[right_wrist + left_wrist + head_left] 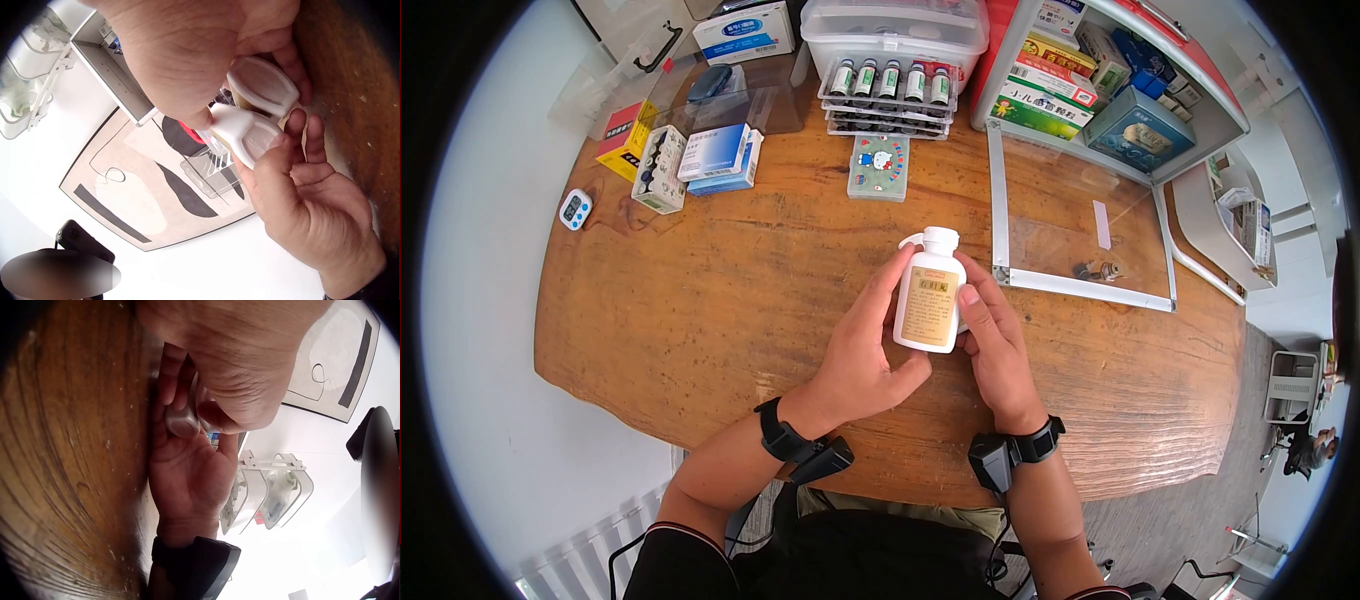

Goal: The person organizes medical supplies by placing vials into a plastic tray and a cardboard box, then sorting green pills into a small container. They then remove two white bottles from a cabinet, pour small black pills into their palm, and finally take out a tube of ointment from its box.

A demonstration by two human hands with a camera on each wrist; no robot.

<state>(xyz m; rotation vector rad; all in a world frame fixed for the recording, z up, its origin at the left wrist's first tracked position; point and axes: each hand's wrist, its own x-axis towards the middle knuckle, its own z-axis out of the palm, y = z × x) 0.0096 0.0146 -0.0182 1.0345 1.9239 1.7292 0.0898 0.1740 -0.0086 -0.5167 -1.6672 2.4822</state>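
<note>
In the head view, a white pill bottle (930, 305) with a tan printed label faces up between both hands. Behind it, a second white bottle (264, 86) lies mostly hidden; its cap (912, 241) peeks out at upper left. The left hand (862, 350) holds the front bottle along its left side and base. From the right, the right hand (1002, 362) sets its thumb on the label's edge, its fingers reaching behind around the rear bottle. Both bottle bases show side by side in the right wrist view.
A Hello Kitty case (878, 168) and a rack of vials (888, 100) stand ahead. Medicine boxes (718, 155) and a small timer (575, 209) sit at left. A medicine cabinet (1100, 90) stands at right, its clear door (1082, 288) lowered over the wooden table (700, 310).
</note>
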